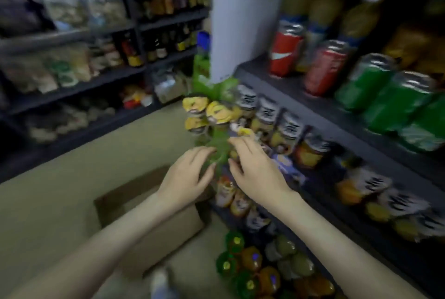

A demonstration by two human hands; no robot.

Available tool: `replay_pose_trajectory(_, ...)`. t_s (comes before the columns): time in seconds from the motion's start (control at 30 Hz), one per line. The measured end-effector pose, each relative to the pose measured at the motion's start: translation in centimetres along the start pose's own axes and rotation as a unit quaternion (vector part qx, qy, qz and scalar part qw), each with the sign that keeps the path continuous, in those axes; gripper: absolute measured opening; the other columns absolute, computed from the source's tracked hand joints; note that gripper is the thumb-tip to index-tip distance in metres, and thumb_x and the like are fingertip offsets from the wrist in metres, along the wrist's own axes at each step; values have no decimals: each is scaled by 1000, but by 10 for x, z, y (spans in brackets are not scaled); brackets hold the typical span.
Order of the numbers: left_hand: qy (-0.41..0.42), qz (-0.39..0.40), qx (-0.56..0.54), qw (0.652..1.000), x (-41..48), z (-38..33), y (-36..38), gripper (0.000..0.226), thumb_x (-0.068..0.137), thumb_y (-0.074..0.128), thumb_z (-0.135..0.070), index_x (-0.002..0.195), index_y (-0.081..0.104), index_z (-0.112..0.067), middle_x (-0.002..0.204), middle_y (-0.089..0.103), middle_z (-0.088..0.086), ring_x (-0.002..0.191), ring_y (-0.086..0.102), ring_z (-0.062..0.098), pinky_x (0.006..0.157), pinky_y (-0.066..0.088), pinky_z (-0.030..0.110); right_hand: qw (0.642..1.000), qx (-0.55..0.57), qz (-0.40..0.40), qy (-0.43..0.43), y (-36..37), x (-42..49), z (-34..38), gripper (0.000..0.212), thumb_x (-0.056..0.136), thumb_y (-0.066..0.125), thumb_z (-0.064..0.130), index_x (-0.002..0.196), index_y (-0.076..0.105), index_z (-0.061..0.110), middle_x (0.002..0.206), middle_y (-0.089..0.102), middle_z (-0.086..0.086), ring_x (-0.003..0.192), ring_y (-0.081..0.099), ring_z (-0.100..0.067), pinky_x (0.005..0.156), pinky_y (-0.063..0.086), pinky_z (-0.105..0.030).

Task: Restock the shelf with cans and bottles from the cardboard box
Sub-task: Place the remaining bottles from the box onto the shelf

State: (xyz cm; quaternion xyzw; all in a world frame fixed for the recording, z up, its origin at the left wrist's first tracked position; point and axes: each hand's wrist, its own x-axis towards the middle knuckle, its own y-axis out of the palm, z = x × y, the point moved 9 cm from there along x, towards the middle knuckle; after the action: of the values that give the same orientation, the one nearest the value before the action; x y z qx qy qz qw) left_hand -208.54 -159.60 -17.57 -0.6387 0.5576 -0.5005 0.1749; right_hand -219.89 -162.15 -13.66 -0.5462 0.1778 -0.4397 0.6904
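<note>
- Green container [220, 154]: held in the air between both hands, in front of the near-left end of the shelf [325, 115], at the level of its middle board. Heavy motion blur, so I cannot tell whether it is a bottle or a can.
- Long axis: roughly upright and slightly tilted. The visible lower part narrows downward. I cannot tell which end is the top.
- Left hand [187, 175]: fingers curled onto the container's left side, thumb below them.
- Right hand [255, 171]: pinches the container's right side between thumb and fingers.
- Cardboard box [173, 224]: on the floor, below and to the near left of the hands, flaps open, partly hidden by the left forearm.
- Shelf, top board: red cans [285, 51], with green cans [366, 81] to their right.
- Middle board: a row of jars [265, 115], just right of the container.
</note>
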Motion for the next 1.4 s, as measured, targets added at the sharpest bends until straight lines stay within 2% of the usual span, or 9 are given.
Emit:
replay_pose_trajectory(0.27,-191,51,49,979,-98,257,-43,39,91,42,-32,116,61,-7,108,66,9,97,63,25,87,38,23,983,45,163,-75,222,134,116,40,94,53,16,133,50,6,125,55,-10,119,50,-28,94,45,-37)
replay_pose_trajectory(0.4,-251,73,75,962,-148,376,-46,38,90,42,-31,112,62,-7,99,65,9,89,63,25,79,46,27,957,69,267,-92,351,179,154,47,99,45,22,144,35,16,139,44,-2,128,41,-19,98,37,-27)
replay_pose_trajectory(0.53,-294,88,113,945,-205,486,-8,32,88,42,-30,110,57,-12,92,65,7,76,64,22,63,51,26,927,81,364,-44,499,186,143,53,101,43,25,150,23,26,145,36,2,126,43,-14,95,40,-23)
replay_pose_trajectory(0.67,-354,136,137,915,-290,588,90,42,87,41,-34,116,58,-9,111,65,13,93,66,29,80,55,36,894,74,443,2,669,156,104,60,101,40,22,152,11,35,154,23,1,128,42,-14,92,43,-22)
replay_pose_trajectory(0.73,-352,217,159,896,-347,627,163,55,86,38,-42,125,56,-8,126,59,18,111,61,34,94,50,42,872,78,483,18,757,128,91,59,103,34,25,151,1,40,156,18,0,130,41,-19,93,44,-27)
replay_pose_trajectory(0.87,-336,310,162,874,-454,679,288,68,91,31,-58,145,39,-17,151,32,18,140,32,34,110,25,51,829,94,550,22,928,66,74,62,103,30,33,145,-12,52,160,3,-1,138,31,-28,100,39,-40)
replay_pose_trajectory(1.03,-346,234,114,902,-511,702,357,65,93,38,-52,146,33,-15,156,14,18,144,19,37,115,21,52,806,77,587,-5,1068,18,65,76,99,43,37,145,-16,48,160,-10,-1,143,14,-36,110,29,-49)
replay_pose_trajectory(1.2,-339,160,64,925,-520,707,363,67,91,45,-44,146,27,-10,156,6,15,146,9,35,119,8,46,790,123,596,72,1124,-12,68,90,93,56,30,132,-19,63,150,-38,5,140,21,-39,106,39,-49)
replay_pose_trajectory(1.4,-342,218,118,907,-516,704,355,65,91,44,-48,144,33,-12,155,11,20,145,13,37,115,22,53,810,143,558,108,1112,2,62,83,92,54,9,145,10,55,156,-24,8,139,22,-41,109,33,-50)
